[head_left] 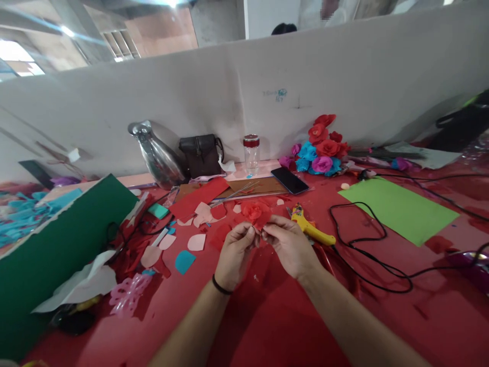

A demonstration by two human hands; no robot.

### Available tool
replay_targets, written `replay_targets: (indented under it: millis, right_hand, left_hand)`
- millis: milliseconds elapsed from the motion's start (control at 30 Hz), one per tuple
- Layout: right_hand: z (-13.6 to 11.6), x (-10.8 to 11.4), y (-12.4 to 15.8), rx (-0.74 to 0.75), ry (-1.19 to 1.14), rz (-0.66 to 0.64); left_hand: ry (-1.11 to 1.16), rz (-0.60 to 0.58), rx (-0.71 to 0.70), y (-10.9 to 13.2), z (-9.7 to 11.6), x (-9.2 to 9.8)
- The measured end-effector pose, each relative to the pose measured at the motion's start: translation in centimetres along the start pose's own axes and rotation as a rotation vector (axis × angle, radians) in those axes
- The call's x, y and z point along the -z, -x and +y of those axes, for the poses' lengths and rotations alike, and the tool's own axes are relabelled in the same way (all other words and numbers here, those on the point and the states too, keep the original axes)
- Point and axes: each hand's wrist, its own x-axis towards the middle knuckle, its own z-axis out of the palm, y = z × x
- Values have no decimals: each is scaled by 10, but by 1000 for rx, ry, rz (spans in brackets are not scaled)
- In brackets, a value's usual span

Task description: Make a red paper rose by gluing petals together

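Between my two hands, above the middle of the red table, is a red paper flower [255, 211] with ruffled petals. My left hand [237, 252] pinches its lower left side between thumb and fingers. On the opposite side my right hand [291, 243] grips a petal near the base with its fingertips. Just beyond the right hand lies a yellow hot glue gun [312, 229], its nozzle pointing away to the left. Cut petal pieces, pink [196, 242] and blue [185, 261], are scattered left of my hands.
A green-sided box [76, 244] of blue pieces stands left. Along the back are a steel flask [158, 155], dark bag [201, 154], glass jar [251, 155], phone [290, 181] and finished paper flowers [321, 148]. Black cable [382, 272] loops right, near a light green sheet [399, 209].
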Motion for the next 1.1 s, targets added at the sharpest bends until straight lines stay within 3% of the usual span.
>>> replay_targets:
  millis: [700, 1100]
  right_hand:
    - [-1, 8, -4, 91, 143, -97]
    - [-9, 7, -3, 130, -25, 36]
  left_hand:
    - [-70, -13, -2, 2, 2, -2]
    - [-113, -42, 8, 3, 4, -3]
